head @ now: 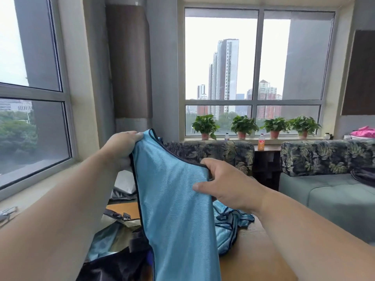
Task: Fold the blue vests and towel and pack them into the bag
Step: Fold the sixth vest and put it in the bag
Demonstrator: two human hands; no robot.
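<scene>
A light blue vest point(174, 203) with dark trim hangs in the air in front of me, held up above the wooden table point(251, 258). My left hand point(121, 148) grips its upper left shoulder strap. My right hand point(225, 183) pinches the upper right edge, thumb on the front of the cloth. A second blue vest point(229, 224) lies crumpled on the table behind the held one. A dark bag point(115, 264) sits at the lower left, with more blue cloth point(105, 240) lying beside it. The held vest hides part of the bag.
A leaf-patterned sofa point(324, 159) with green seat cushions runs along the back and right. Potted plants point(243, 126) and an orange bottle point(261, 141) stand on the window sill. Grey and white items point(123, 185) lie beyond the table at the left.
</scene>
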